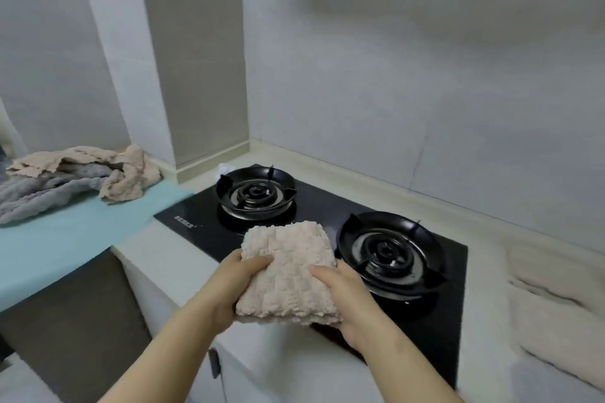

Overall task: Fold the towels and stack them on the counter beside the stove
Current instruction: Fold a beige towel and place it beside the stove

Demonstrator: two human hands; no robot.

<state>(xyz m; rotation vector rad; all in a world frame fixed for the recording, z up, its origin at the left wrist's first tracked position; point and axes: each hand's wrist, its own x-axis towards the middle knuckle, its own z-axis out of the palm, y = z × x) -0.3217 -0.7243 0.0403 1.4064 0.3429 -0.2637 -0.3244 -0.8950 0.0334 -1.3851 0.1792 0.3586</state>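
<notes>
Both edges of the folded towel [288,275] are clamped: left hand [234,285] on one side, right hand [348,304] on the other, stove [203,226] just beneath them. Soft, light and floppy, it likely holds its folds only if gripped at both edges.

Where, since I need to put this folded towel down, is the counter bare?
Bare: the white counter strip between the teal mat and the black glass stove, and the mat's near half. Crowded: the heap of unfolded beige and grey towels far left; pale folded towels right of the stove.
</notes>
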